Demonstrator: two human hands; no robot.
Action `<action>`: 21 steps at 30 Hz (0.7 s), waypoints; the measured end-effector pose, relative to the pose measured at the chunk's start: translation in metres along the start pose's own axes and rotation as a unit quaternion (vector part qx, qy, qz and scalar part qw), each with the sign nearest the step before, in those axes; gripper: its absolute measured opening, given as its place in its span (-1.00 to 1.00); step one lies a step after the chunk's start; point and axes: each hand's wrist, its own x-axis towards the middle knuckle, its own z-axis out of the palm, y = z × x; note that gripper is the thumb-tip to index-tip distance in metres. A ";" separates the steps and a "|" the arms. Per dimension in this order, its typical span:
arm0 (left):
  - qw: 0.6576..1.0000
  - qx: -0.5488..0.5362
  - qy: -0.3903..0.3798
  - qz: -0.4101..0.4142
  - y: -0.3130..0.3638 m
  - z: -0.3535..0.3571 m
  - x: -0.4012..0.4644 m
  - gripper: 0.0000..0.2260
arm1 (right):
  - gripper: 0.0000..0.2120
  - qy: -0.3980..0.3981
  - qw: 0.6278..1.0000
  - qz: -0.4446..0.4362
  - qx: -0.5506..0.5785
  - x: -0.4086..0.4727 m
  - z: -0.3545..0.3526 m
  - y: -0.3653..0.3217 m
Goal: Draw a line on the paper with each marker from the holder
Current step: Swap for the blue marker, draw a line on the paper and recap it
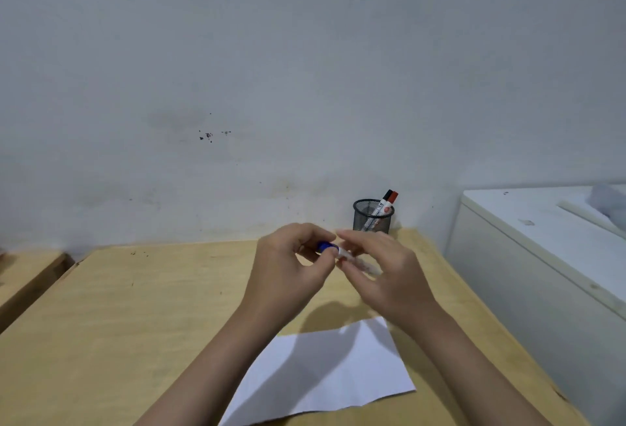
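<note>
Both hands meet above the wooden table (142,317). My left hand (288,273) pinches the blue cap (326,246) of a marker. My right hand (382,273) grips the marker's white barrel (352,258), which is blurred. Cap and barrel still touch; I cannot tell if the cap is off. A white sheet of paper (325,375) lies on the table below the hands, with no lines visible on it. A black mesh holder (372,217) stands at the back against the wall, with a black-capped marker (386,197) and a red-capped marker (393,198) in it.
A white cabinet (542,256) stands right of the table, with a pale object on its top. Another wooden surface (23,280) sits at the left, across a narrow gap. A grey wall rises directly behind the table.
</note>
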 end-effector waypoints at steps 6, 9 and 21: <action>1.000 0.021 0.005 -0.012 -0.036 0.046 0.062 -0.79 | -0.42 0.130 0.981 0.134 0.042 0.050 -0.034 0.057; 0.998 0.052 -0.013 -0.033 -0.072 0.080 0.092 -0.83 | -0.55 0.246 0.948 0.192 0.061 0.083 -0.044 0.097; 0.990 0.114 -0.047 -0.074 -0.139 0.166 0.138 -0.66 | -0.61 0.132 0.936 0.323 -0.040 0.084 0.009 0.202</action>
